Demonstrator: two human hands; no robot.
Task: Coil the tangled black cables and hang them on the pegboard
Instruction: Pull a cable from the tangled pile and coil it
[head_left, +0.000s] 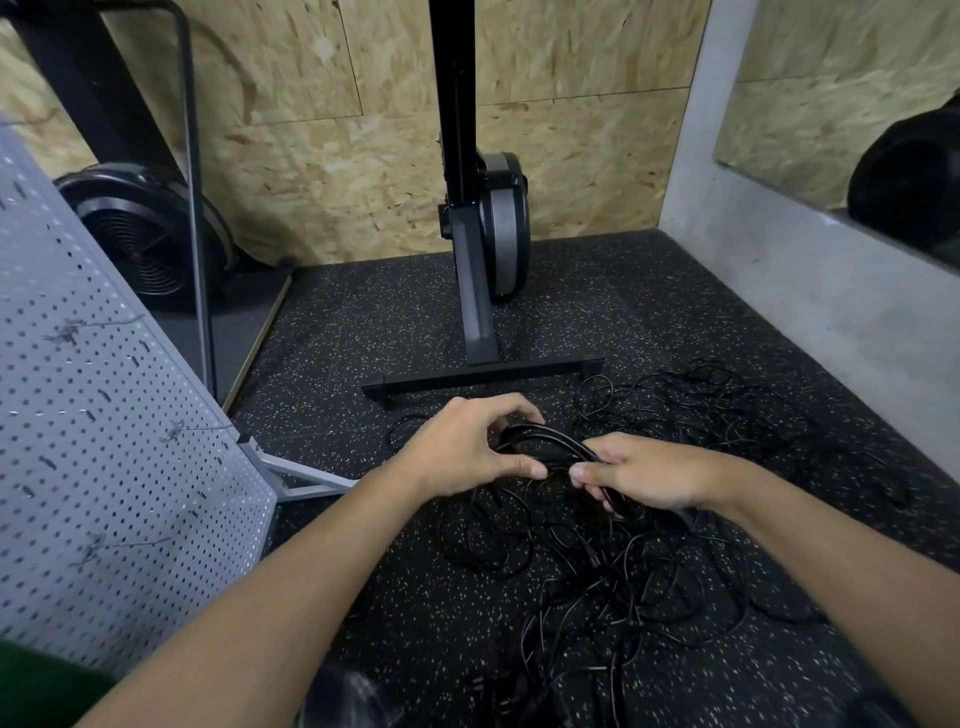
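— Where the grey pegboard (104, 415) stands tilted at the left edge of the speckled floor (363, 322), what is the left hand (462, 447) doing?
— Its fingers and thumb curl round a small looped bundle of black cable (545, 441), held above the middle of the floor.
— And the right hand (654, 473)?
— It clenches the other end of that bundle, thumb on the strands. Beneath it and to the right, the tangled black cables (675, 582) sprawl over the floor toward the grey wall (779, 312) at the right edge.
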